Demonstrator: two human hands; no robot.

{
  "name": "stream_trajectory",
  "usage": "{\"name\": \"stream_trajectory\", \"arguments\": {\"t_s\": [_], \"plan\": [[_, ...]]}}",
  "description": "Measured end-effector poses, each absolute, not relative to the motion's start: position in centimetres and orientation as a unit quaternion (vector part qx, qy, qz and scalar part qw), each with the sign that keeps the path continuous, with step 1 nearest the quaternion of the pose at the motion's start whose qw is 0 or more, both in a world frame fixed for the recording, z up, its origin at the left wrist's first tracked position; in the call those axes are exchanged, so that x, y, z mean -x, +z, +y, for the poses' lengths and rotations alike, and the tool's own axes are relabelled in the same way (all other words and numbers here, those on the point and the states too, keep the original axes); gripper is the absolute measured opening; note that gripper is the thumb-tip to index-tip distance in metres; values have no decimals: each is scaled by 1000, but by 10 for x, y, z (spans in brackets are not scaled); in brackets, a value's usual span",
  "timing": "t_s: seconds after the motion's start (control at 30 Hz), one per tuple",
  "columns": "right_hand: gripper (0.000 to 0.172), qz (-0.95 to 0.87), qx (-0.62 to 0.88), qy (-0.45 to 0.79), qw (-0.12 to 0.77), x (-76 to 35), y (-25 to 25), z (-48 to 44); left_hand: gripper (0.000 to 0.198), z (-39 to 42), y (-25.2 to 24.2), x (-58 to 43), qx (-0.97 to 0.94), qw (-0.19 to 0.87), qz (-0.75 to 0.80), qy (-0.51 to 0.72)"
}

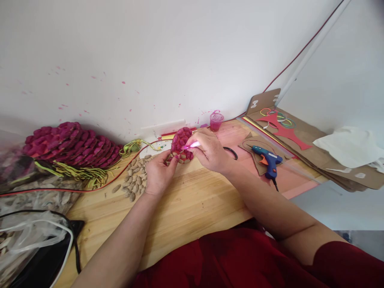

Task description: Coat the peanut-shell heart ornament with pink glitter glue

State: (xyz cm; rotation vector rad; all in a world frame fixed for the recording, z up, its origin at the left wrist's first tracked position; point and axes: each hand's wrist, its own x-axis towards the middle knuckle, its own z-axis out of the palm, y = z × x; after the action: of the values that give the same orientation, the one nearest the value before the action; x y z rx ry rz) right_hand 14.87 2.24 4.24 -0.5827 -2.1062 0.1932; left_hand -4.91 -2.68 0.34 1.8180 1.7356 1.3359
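Observation:
My left hand (162,170) grips the lower left edge of a round piece (181,140) covered in nut shells. Most of its shells are magenta, while a few along the bottom edge keep their tan colour. In my right hand (208,150) is a small paintbrush (193,145) with a pale pink-and-white handle, its tip at the shells. My right fingers partly cover the piece. Just beyond the right hand stands a clear cup of magenta paint (216,121). Loose peanut shells (135,178) lie left of my left hand.
Stacked magenta shell pieces (72,144) with yellow-green strings sit at the left. Bags of shells (36,196) lie nearer. A red cord (120,172) crosses the table. At the right are a blue glue gun (268,160), cardboard sheets (303,154) and a white cloth (348,146).

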Motion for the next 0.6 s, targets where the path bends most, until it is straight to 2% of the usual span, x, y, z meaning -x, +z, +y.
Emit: {"name": "stream_trajectory", "arguments": {"t_s": [0.47,0.6], "plan": [[6,-860,237,75,446,-151,41,23,33,-26,4,50,-626,155,607,463],[4,-853,228,94,460,-148,40,20,36,-23,1,51,-600,199,602,488]]}}
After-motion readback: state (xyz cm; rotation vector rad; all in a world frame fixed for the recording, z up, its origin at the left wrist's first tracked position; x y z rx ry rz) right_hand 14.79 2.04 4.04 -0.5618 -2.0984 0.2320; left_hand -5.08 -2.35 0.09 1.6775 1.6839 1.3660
